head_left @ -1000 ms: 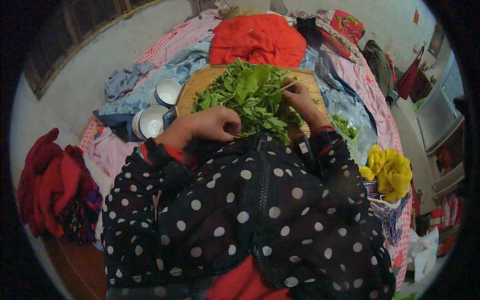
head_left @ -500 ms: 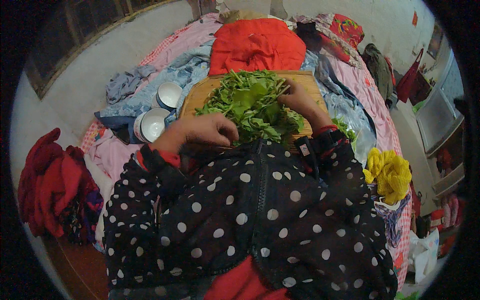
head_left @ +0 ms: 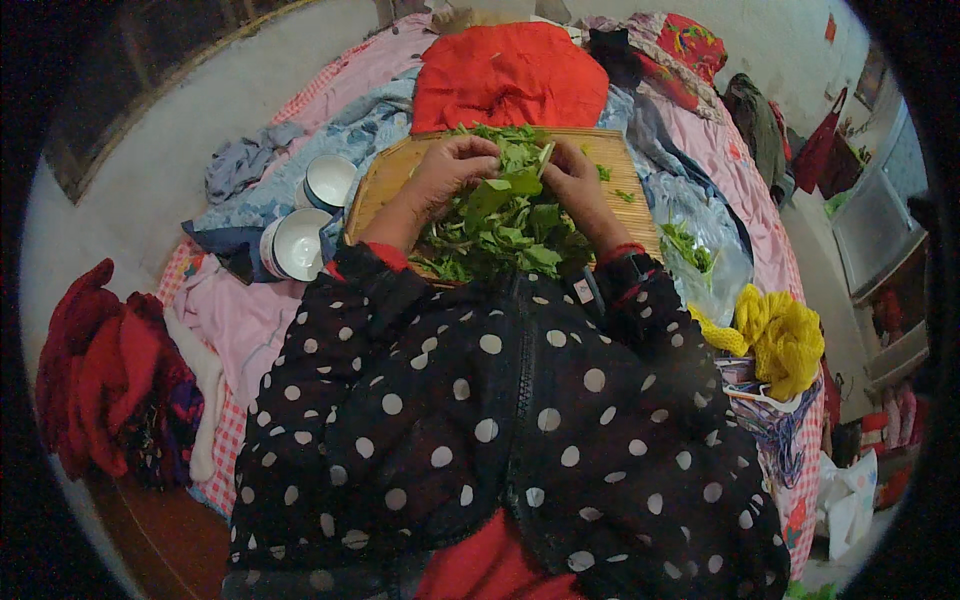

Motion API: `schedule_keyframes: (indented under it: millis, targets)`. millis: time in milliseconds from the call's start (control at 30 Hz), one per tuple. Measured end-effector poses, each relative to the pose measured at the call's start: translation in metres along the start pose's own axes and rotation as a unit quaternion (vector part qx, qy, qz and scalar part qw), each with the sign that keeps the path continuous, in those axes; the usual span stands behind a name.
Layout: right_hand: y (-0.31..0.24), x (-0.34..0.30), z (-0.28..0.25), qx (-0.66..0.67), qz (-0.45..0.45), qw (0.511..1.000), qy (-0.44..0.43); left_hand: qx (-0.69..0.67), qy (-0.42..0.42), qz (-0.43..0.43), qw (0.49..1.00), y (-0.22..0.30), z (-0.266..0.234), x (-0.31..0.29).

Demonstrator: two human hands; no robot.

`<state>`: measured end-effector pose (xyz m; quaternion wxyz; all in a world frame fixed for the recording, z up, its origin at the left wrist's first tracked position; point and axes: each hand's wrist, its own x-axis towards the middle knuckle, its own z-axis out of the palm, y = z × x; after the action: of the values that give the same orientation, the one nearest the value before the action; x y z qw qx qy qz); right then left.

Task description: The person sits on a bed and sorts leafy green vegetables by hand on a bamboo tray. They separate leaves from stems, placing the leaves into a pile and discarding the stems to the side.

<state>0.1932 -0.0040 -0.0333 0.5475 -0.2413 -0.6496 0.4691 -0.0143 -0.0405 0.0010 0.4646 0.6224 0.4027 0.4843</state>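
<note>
Both hands work in a heap of leafy greens (head_left: 505, 215) piled on a woven bamboo tray (head_left: 375, 185) on the bed. The left hand (head_left: 450, 168) is clenched around a bunch, the right hand (head_left: 572, 175) pinches a stem. Two empty white bowls (head_left: 310, 215) sit just beside the tray's left edge; a clear plastic bag (head_left: 705, 260) holding more greens lies at its right.

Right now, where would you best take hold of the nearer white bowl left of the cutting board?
Grip the white bowl by its upper-left rim, coming from the left. It lies tipped, mouth open to the camera, rim exposed there; the cutting board and second bowl crowd its right.
</note>
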Motion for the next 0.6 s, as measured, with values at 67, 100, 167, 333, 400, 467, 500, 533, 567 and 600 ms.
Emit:
schedule_keyframes:
  millis: [67,100,167,333,400,467,500,533,567,600]
  targets:
    - [0.008,-0.001,-0.004,-0.045,0.010,0.999,0.007,0.064,-0.014,0.036,0.997,-0.015,0.010,0.003]
    - [0.011,-0.001,-0.007,-0.065,0.016,0.998,0.008,-0.039,-0.041,-0.038,0.998,-0.023,0.014,0.001]
    - [0.016,-0.006,-0.013,-0.039,0.043,0.998,-0.016,-0.002,-0.047,0.003,0.999,-0.032,0.016,-0.001]
    - [0.027,-0.020,-0.013,-0.019,0.007,0.999,0.026,-0.050,-0.054,-0.017,0.997,-0.041,0.015,-0.006]
    - [0.030,-0.022,-0.011,0.006,0.000,0.997,0.083,-0.034,-0.047,-0.008,0.998,-0.039,0.014,-0.008]
    - [0.031,-0.024,-0.012,0.018,0.006,0.994,0.107,-0.030,-0.043,-0.003,0.999,-0.036,0.014,-0.011]
    - [0.032,-0.024,-0.013,0.029,0.007,0.993,0.111,-0.034,-0.043,-0.004,0.998,-0.035,0.014,-0.012]
    - [0.033,-0.024,-0.015,0.001,0.005,0.994,0.106,-0.038,-0.042,-0.006,0.998,-0.034,0.014,-0.013]
    - [0.033,-0.024,-0.017,-0.024,0.000,0.995,0.094,-0.022,-0.043,0.007,0.999,-0.033,0.015,-0.013]
    - [0.034,-0.025,-0.018,-0.050,-0.001,0.995,0.087,-0.006,-0.044,0.019,0.999,-0.033,0.015,-0.014]
